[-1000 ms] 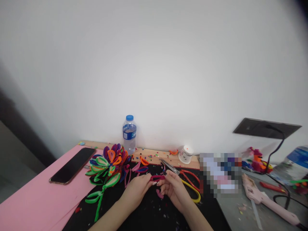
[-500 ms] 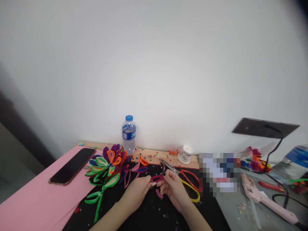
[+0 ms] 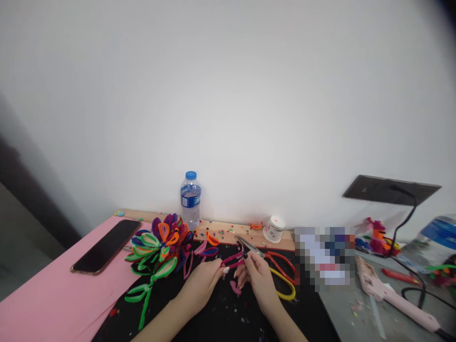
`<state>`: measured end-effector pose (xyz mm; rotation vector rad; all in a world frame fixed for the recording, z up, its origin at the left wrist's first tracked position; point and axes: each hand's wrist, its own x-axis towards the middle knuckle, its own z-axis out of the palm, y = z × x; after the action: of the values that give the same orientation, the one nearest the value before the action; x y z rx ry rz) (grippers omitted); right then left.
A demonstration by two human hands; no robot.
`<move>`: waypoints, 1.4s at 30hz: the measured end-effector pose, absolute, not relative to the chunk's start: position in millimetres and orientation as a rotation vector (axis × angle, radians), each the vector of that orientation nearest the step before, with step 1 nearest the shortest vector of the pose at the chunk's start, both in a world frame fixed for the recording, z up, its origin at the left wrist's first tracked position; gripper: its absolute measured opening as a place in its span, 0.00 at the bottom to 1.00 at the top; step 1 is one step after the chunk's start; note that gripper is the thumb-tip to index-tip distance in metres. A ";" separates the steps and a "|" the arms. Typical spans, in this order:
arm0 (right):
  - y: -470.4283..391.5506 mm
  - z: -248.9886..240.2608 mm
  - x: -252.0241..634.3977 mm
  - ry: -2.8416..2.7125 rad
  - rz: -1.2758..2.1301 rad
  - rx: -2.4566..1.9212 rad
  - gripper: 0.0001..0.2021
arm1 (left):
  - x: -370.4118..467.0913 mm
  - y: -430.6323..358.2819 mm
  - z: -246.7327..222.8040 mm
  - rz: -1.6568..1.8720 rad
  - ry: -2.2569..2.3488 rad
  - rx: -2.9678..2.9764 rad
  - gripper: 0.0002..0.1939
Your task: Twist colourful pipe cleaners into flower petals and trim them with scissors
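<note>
A magenta pipe cleaner (image 3: 232, 260), bent into a narrow loop, stretches between my two hands above the black mat. My left hand (image 3: 204, 282) pinches its left end between thumb and finger. At the other end, the thumb and forefinger of my right hand (image 3: 258, 280) close on it, with the other fingers curled below. A small pink pipe-cleaner piece (image 3: 235, 287) lies under my right fingers. Scissors (image 3: 281, 266) with red and yellow handles lie just right of my right hand. Left of my hands rests a multicoloured pipe-cleaner flower (image 3: 162, 247) with a green stem.
A phone (image 3: 106, 247) lies on pink paper (image 3: 46, 294) at left. Against the wall stand a water bottle (image 3: 191, 202) and a white paper cup (image 3: 274, 229). Loose petals (image 3: 200, 248) and coloured scraps litter the back. At right lies a pink glue gun (image 3: 399, 299) with a black cord.
My right hand has shifted slightly right, away from my left. The magenta loop between them shows longer and more open; the left hand has barely moved.
</note>
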<state>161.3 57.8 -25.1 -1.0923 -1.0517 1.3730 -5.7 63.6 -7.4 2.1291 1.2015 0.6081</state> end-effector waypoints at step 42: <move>56.0 -22.3 161.6 -1.205 1.221 -1.075 0.12 | -3.9 57.9 -12.1 0.595 1.146 2.133 0.17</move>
<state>161.6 56.0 -22.3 -1.0751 -1.2047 1.2210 -3.9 57.9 -12.1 2.1333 1.1455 0.5950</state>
